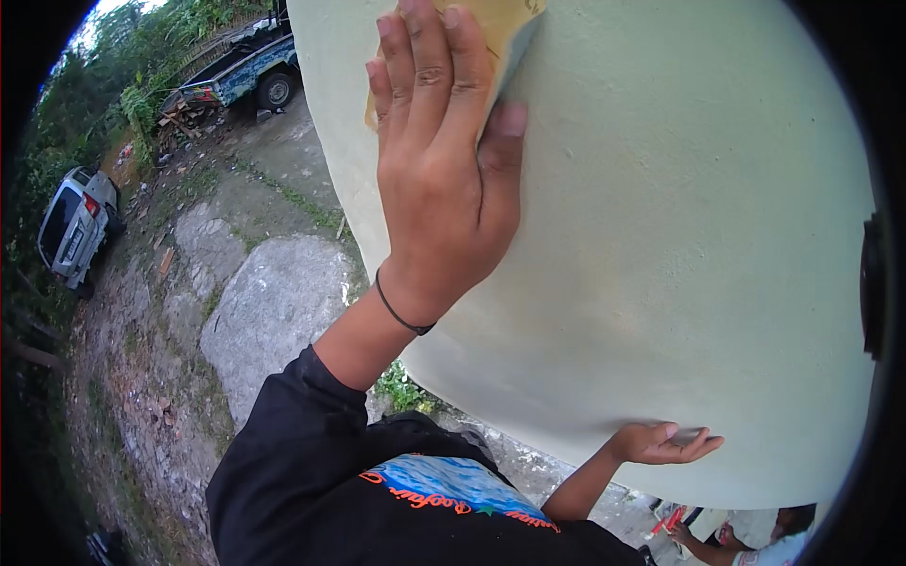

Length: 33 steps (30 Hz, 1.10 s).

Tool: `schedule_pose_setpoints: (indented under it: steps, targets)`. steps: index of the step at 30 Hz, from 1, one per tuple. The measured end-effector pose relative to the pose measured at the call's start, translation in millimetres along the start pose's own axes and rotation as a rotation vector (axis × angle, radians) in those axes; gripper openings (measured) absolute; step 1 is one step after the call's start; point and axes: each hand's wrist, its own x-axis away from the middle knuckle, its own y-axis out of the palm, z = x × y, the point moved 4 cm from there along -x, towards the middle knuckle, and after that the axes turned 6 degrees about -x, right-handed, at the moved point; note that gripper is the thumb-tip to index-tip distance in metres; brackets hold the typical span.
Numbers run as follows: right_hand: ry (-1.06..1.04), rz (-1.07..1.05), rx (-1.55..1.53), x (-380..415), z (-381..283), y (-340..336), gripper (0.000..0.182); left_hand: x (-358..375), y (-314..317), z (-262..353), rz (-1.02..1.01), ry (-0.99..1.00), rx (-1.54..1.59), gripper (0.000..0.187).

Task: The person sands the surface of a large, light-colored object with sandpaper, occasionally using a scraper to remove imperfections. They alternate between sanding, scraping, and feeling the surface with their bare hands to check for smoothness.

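Note:
My left hand [439,160] lies flat over a tan sheet of sandpaper [514,17], pressing it against a large pale green curved panel [679,217]. The fingers point up the panel, and the thumb sits beside the sheet's greyish edge. Much of the sandpaper is covered by the fingers. Lower down, my right hand [661,443] is close to the panel's lower part, its fingers stretched out to the right with nothing in them. Faint smudges and small bumps mark the painted surface.
A truck [245,75] and a silver car [80,226] stand on rough ground to the left. Beside me is a concrete slab [274,311]. Below the panel, another person's arm [703,547] reaches near a red item [668,521].

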Motion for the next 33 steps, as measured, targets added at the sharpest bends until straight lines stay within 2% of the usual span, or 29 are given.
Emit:
schedule_pose_setpoints:
  steps: [1,2,3,4,5,7,9,11,13,17,19,22,26,29,31,33]
  targets:
    - [0.013,0.005,-0.011,1.1,0.7,0.4,0.046,8.3,4.8,15.8,0.036,-0.003,0.038,0.044]
    - [0.015,0.011,-0.007,2.6,0.8,-0.9,0.046,20.2,2.7,40.2,-0.130,0.006,0.075,0.046]
    - [0.041,-0.007,-0.028,3.7,1.5,-1.2,0.044,40.0,1.4,63.9,-0.313,0.126,0.143,0.046]
    - [0.063,-0.025,-0.053,4.1,2.0,1.3,0.043,70.7,6.9,89.5,-0.317,0.283,0.153,0.040]
    - [0.056,-0.025,-0.056,3.3,1.2,2.8,0.043,90.1,13.3,95.3,-0.311,0.320,0.138,0.037]
    - [0.057,-0.030,-0.043,2.7,0.7,1.1,0.043,80.4,14.5,79.4,-0.203,0.401,0.135,0.039]
    - [0.042,-0.033,-0.034,1.9,-0.6,1.6,0.043,57.4,3.8,60.9,-0.322,0.276,0.083,0.038]
    - [0.037,-0.048,-0.025,1.6,0.0,0.8,0.043,21.2,-1.6,24.5,-0.183,-0.005,0.063,0.044]
    - [0.002,0.002,-0.058,1.5,0.7,0.3,0.045,9.6,-2.2,-16.0,-0.073,-0.136,0.149,0.044]
    - [0.003,0.004,-0.059,2.2,3.0,0.5,0.045,17.4,3.9,-19.1,0.005,-0.154,0.138,0.045]
    - [0.008,0.006,-0.069,2.7,2.0,0.6,0.044,25.1,4.5,-11.2,0.056,-0.067,0.132,0.048]
    - [0.017,-0.016,-0.025,2.4,0.8,-0.4,0.044,69.9,9.1,14.4,-0.139,-0.103,0.076,0.054]
    - [0.014,0.003,-0.048,2.3,0.7,2.1,0.043,188.5,19.4,45.9,-0.342,-0.155,0.152,0.058]
    - [0.017,0.002,-0.050,2.3,0.6,1.8,0.043,158.0,18.1,24.9,-0.248,-0.062,0.080,0.055]
    - [0.017,0.021,-0.044,2.1,0.2,2.3,0.042,85.4,9.2,-1.3,-0.184,-0.119,0.043,0.056]
    - [0.001,0.016,-0.035,2.4,1.1,2.0,0.042,15.8,-0.7,-17.1,-0.021,-0.125,0.127,0.058]
